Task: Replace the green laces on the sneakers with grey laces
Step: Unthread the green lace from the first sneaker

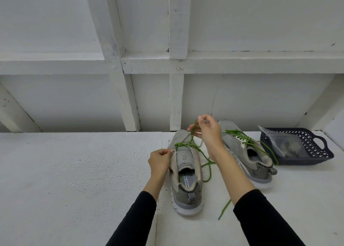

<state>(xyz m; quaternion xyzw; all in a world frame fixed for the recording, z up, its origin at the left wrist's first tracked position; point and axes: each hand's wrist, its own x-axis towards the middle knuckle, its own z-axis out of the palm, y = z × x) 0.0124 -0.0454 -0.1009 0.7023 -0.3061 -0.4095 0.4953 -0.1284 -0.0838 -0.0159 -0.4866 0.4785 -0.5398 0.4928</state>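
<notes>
Two grey sneakers stand on a white surface, toes pointing away from me. The near sneaker [186, 173] is mostly unlaced; its green lace [209, 168] still crosses the lower eyelets and trails loose to the right and toward me. My left hand [160, 160] pinches the left edge of this sneaker beside the tongue. My right hand [207, 130] is raised above the toe and pinches the green lace, pulling it up taut. The far sneaker [247, 152] on the right is laced with a green lace [240, 136] whose ends hang loose.
A dark blue perforated basket [316, 143] with handles sits at the far right, holding a clear plastic bag [284, 143] with something grey inside. A white wall with wooden framing rises behind the surface. A seam runs through the surface left of the near sneaker.
</notes>
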